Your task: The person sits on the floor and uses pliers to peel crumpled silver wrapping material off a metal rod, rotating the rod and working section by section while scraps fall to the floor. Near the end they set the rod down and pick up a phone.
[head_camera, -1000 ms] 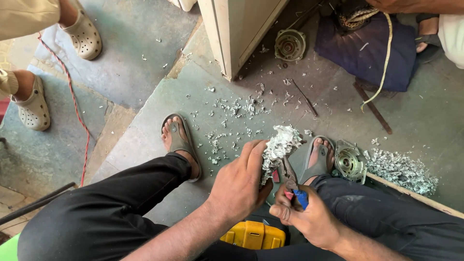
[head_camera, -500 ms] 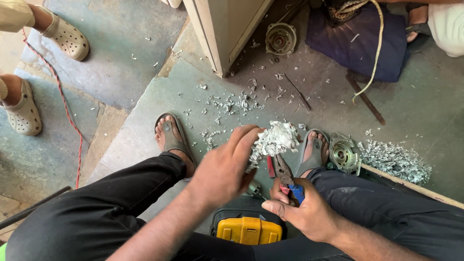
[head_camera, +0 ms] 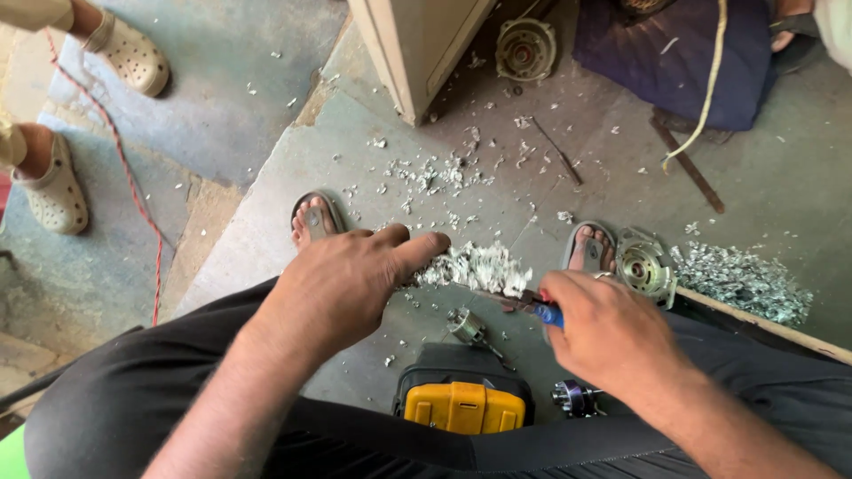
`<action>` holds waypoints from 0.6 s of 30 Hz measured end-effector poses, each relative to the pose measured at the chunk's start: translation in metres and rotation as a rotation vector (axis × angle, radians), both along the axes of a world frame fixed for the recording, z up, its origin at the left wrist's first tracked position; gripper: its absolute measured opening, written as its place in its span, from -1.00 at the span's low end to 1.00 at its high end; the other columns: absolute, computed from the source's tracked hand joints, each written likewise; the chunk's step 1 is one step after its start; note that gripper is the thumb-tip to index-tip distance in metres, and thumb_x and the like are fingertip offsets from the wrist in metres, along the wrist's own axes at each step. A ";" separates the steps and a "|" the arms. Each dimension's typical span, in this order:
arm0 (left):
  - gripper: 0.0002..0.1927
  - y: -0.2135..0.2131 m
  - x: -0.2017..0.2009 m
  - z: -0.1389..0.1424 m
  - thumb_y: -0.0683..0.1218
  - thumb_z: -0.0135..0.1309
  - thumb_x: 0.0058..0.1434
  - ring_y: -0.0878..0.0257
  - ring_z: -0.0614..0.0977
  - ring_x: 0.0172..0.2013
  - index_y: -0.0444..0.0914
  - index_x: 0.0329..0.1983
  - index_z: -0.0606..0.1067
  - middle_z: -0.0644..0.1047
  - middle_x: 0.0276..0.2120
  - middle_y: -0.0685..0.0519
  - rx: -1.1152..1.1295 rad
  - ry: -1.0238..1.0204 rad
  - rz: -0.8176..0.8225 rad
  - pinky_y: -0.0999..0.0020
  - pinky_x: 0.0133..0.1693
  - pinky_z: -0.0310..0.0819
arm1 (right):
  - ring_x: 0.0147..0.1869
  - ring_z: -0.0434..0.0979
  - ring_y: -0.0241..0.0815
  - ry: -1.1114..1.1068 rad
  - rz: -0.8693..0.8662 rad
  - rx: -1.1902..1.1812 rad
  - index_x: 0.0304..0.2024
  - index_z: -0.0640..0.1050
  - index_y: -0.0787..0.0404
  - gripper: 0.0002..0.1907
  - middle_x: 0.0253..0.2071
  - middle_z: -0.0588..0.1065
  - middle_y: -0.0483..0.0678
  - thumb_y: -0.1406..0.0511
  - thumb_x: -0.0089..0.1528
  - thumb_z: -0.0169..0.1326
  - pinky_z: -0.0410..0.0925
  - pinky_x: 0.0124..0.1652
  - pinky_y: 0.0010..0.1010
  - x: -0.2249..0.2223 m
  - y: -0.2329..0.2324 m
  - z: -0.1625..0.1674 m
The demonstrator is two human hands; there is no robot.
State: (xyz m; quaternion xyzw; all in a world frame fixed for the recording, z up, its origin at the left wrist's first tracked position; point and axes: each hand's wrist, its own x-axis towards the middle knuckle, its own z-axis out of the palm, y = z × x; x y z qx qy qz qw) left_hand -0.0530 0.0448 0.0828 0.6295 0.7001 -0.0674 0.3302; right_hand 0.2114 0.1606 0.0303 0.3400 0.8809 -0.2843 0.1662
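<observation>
My left hand hangs over the floor with its thumb stretched toward a small heap of white shavings, holding nothing that I can see. My right hand is closed around the red and blue handles of pliers, whose jaws point left beneath the heap. A small metal shaft part lies on the floor between my knees. Below it stands a yellow and black power tool.
My sandalled feet rest on the concrete. A round metal motor cover sits by my right foot, with a pile of shavings beyond it. Another person's feet in beige clogs stand at left by a red cord. A cabinet corner is ahead.
My left hand has dropped lower and flattened out, thumb extended to the shavings. My right hand has turned the pliers so the jaws point left. The view has tilted slightly downward.
</observation>
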 end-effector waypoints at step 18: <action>-0.23 -0.014 -0.012 0.001 -0.06 0.22 0.12 -0.09 0.68 -0.17 -0.20 0.36 0.15 0.65 -0.30 -0.20 0.129 -0.407 0.397 0.03 -0.12 0.52 | 0.10 0.53 -0.17 0.403 -0.321 -0.965 -0.20 0.41 0.26 -0.82 -0.09 0.55 0.00 0.26 0.32 0.05 0.33 0.17 -0.25 0.014 -0.014 -0.008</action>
